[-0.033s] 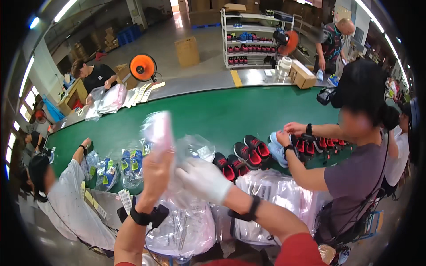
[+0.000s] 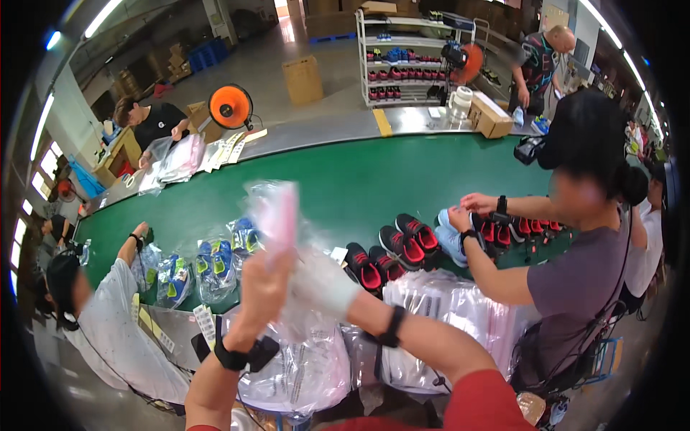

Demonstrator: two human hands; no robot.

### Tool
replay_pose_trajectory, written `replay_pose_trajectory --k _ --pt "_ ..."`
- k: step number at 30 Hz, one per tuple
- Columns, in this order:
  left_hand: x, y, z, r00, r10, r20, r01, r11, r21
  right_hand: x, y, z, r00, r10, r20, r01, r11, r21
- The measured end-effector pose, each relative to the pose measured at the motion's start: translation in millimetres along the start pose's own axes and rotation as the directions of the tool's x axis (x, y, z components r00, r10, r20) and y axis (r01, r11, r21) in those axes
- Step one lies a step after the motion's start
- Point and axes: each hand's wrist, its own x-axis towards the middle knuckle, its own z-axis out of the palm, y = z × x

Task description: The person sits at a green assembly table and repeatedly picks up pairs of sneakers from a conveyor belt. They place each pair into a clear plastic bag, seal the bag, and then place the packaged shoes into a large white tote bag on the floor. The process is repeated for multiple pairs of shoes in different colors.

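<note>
Leftward on the green desk (image 2: 345, 172), blue shoes in clear bags (image 2: 213, 264) lie along its near edge. Next, over that edge, the person's left hand (image 2: 262, 287) holds up pink-edged clear plastic (image 2: 279, 219), its grip closed on it. Just right comes the gloved right hand (image 2: 327, 284), blurred among clear film; how far its grip is closed cannot be told. Farther right, black-and-red shoes (image 2: 397, 248) stand on the desk, with stacked clear bags (image 2: 445, 323) at its near edge. Beyond, a co-worker (image 2: 575, 269) has both hands by light-blue shoes (image 2: 449, 243) on the desk.
</note>
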Motion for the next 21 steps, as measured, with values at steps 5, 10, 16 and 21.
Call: replay_pose_trajectory --k 5,10,16,21 --pt "-52.3 14.0 -27.9 0.824 0.207 0.528 -0.388 0.885 0.258 24.1 35.2 60.5 0.933 0.262 0.246 -0.269 0.963 -0.004" --pt "-0.5 -44.8 -65.9 0.992 -0.101 -0.069 0.116 0.957 0.264 47.5 19.2 88.9 0.913 0.193 0.359 -0.156 0.979 -0.130" --pt "38.6 -125.8 -122.9 0.944 -0.017 -0.328 0.032 0.999 0.041 85.2 -31.2 -3.7 0.986 -0.007 0.169 -0.064 0.909 0.412" --pt "41.7 -127.4 -127.2 0.948 -0.120 -0.294 0.094 0.990 -0.103 30.0 61.3 -3.9 0.730 0.606 0.315 -0.675 0.712 0.195"
